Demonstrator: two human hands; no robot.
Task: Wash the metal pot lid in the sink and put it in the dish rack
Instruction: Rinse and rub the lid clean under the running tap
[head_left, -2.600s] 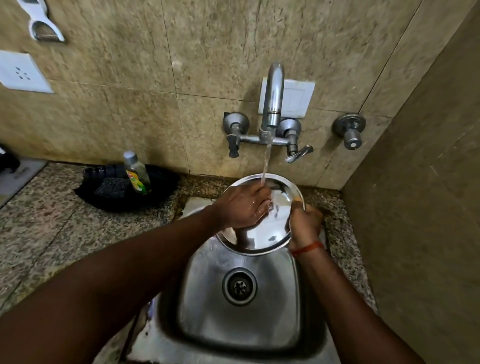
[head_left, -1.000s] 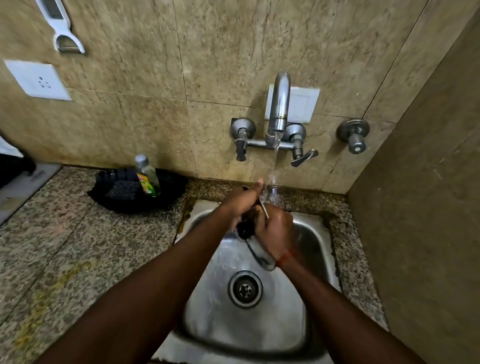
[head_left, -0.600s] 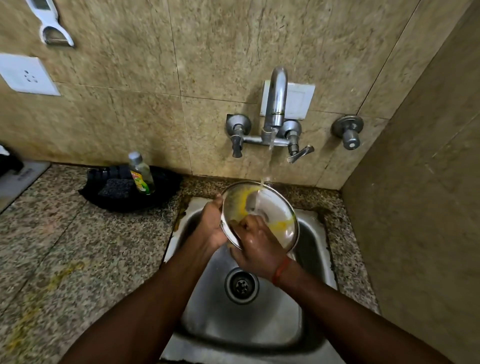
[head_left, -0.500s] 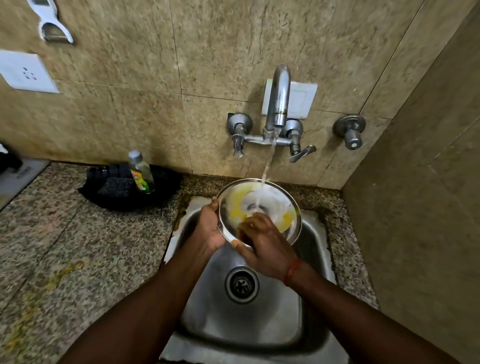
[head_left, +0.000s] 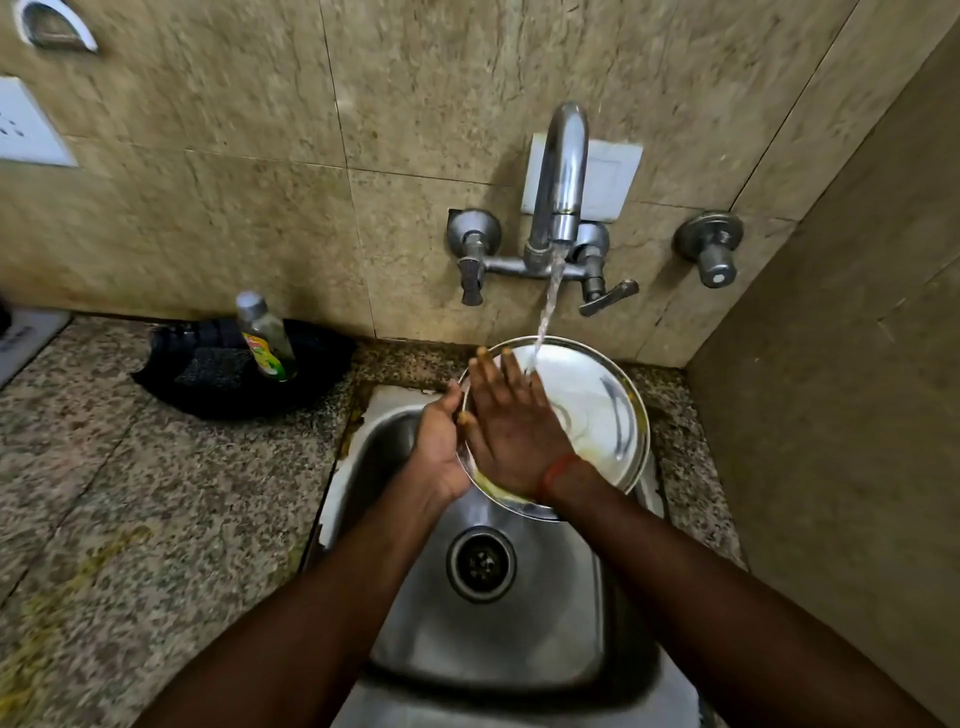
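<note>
The round metal pot lid (head_left: 597, 415) is held tilted over the back of the steel sink (head_left: 498, 623), its inner face toward me, with yellowish residue near its lower rim. Water from the tap (head_left: 561, 171) falls onto its upper part. My left hand (head_left: 439, 447) grips the lid's left rim from behind. My right hand (head_left: 511, 423) lies flat on the inner face, fingers straight and spread, pointing up-left. No dish rack is in view.
A dish soap bottle (head_left: 265, 338) stands in a black tray (head_left: 223, 374) with a dark scrub pad (head_left: 213, 364) on the granite counter (head_left: 130, 493) left of the sink. Tiled walls close in behind and at the right. The drain (head_left: 482, 564) lies below the lid.
The lid was turned over from its outer side to its inner face. My right hand has gone from curled fingers rubbing the middle to a flat palm across the lid's left part.
</note>
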